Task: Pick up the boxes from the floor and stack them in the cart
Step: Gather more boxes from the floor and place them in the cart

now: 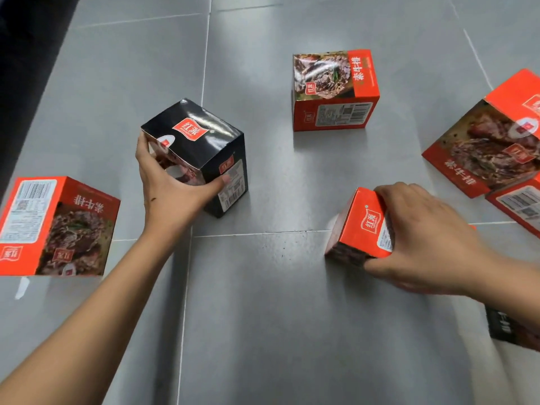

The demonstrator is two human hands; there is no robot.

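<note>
Left forearm: bare, nearest the camera, running from the lower-left corner up to the left hand point(166, 188).
Left hand grip: spread wide across the near face of the black box point(201, 153), fingers point(143, 147) on its left edge and thumb on its right corner by the barcode panel; the box is tilted, and whether it is lifted clear of the floor I cannot tell.
Right hand grip: right hand point(423, 238) wrapped over the small orange box point(361, 226), fingers curled over the far top edge and thumb under the near lower corner; this box is tilted too and sits on or just above a grout line.
Open room: gray tiled floor point(257, 317) lies bare between the two arms and in front of the camera, and again between the black box and the far orange box point(334, 90).
Far orange box: stands apart, well clear of both hands.
Left edge: another orange box point(58, 226) is cut by the frame, just beside the left forearm.
Right edge: two orange boxes point(493, 141) touch each other and run out of view; a dark box point(508, 328) is mostly cut off.
Hard to make out: small print on the labels is unreadable.
Cart: out of view.
</note>
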